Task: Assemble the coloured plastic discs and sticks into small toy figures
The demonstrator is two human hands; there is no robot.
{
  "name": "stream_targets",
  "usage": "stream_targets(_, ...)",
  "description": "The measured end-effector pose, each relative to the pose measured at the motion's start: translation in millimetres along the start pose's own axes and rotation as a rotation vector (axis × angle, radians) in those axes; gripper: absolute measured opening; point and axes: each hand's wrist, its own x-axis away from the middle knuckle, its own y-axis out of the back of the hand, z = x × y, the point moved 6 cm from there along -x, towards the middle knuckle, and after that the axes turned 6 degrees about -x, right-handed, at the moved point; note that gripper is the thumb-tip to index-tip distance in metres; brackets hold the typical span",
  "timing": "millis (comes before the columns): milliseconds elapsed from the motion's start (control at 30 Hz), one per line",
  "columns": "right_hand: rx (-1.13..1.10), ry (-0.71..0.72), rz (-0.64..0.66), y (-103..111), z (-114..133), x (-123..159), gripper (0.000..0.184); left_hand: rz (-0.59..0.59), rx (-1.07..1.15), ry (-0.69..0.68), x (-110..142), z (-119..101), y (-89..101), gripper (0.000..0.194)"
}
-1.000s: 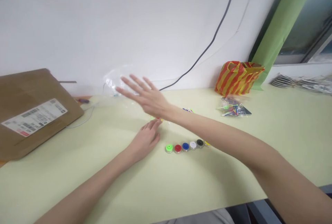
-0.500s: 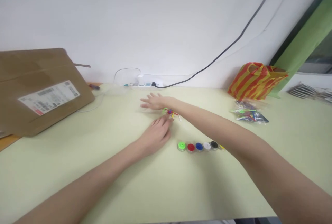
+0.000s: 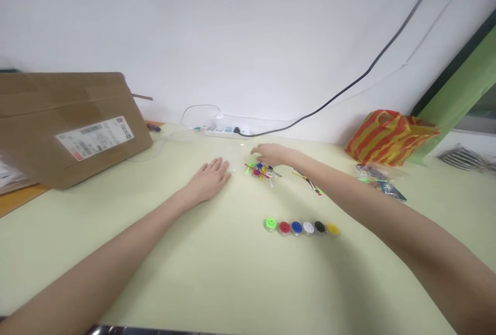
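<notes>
My left hand (image 3: 209, 179) lies flat on the pale green tabletop, fingers stretched and holding nothing. To its right is a small pile of coloured plastic pieces (image 3: 259, 171) in green, red, blue, yellow and white. Over the far side of this pile reaches my right hand (image 3: 271, 154), its fingers slightly bent and apart, with nothing visible in them. Thin coloured sticks (image 3: 309, 182) lie beside my right forearm. Nearer to me, a row of round pieces with clear bases runs from a green one (image 3: 270, 224) to a yellow one (image 3: 333, 229).
A cardboard box (image 3: 73, 102) with a label leans at the left. Against the wall sits a power strip (image 3: 227, 131) with a black cable (image 3: 341, 89). At the right are a red-and-yellow striped bag (image 3: 387, 136) and a clear packet of coloured parts (image 3: 380, 182).
My right hand has come down from mid-air to the coloured pile, and the clear plastic film near it has dropped away. My left hand has shifted left, off the pile, and flattened. The view has turned.
</notes>
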Motion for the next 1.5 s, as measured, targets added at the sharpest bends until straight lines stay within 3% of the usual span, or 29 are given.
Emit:
stream_targets(200, -0.124, -0.009, -0.011, 16.5, -15.0, 11.5, 0.018, 0.031, -0.012, 0.006, 3.3, -6.1, 6.2, 0.062)
stream_targets(333, -0.229, -0.038, 0.095, 7.6, -21.3, 22.5, 0.01, 0.045, -0.022, 0.025, 4.2, -6.4, 12.2, 0.057)
stream_targets(467, -0.306, -0.032, 0.094, 0.7, -24.4, 31.9, 0.012, 0.031, -0.061, 0.03, 4.9, -9.6, 13.0, 0.055)
stream_targets(733, -0.284, -0.05, -0.108, 9.9, -40.0, 48.7, 0.034, -0.069, -0.082, 0.046, 4.1, -13.8, 10.2, 0.066)
stream_targets(833, -0.356, -0.071, -0.294, 20.8, -41.4, 66.7, 0.041, -0.145, -0.086, 0.07, 7.5, -17.6, 21.7, 0.075)
stream_targets(933, -0.753, -0.072, -0.549, 28.9, -34.8, 98.3, 0.037, -0.268, -0.045, 0.028, 15.1, -35.2, 43.6, 0.077)
stream_targets(1000, -1.07, -0.064, -0.625, 24.3, -22.7, 122.5, 0.031, -0.355, 0.04, -0.03, 21.8, -56.6, 59.9, 0.072)
stream_targets(1067, -1.312, -0.057, -0.61, 14.2, -4.1, 144.6, 0.028, -0.395, 0.153, -0.121, 27.8, -85.3, 72.6, 0.072)
stream_targets(1167, -1.537, -0.039, -0.571, -1.0, 23.5, 169.9, 0.025, -0.363, 0.265, -0.306, 33.7, -133.6, 81.9, 0.073)
stream_targets(1267, -1.683, 0.0, -0.526, -12.6, 41.5, 181.4, 0.022, -0.364, 0.304, -0.44, 36.4, -167.5, 87.9, 0.054)
stream_targets(1367, -1.792, 0.067, -0.545, -16.0, 49.3, 185.4, 0.013, -0.41, 0.389, -0.482, 38.5, -176.6, 93.4, 0.03)
stream_targets(1500, -1.759, 0.158, -0.505, -14.5, 62.5, 187.7, 0.015, -0.438, 0.547, -0.423, 45.7, -162.2, 93.7, 0.024)
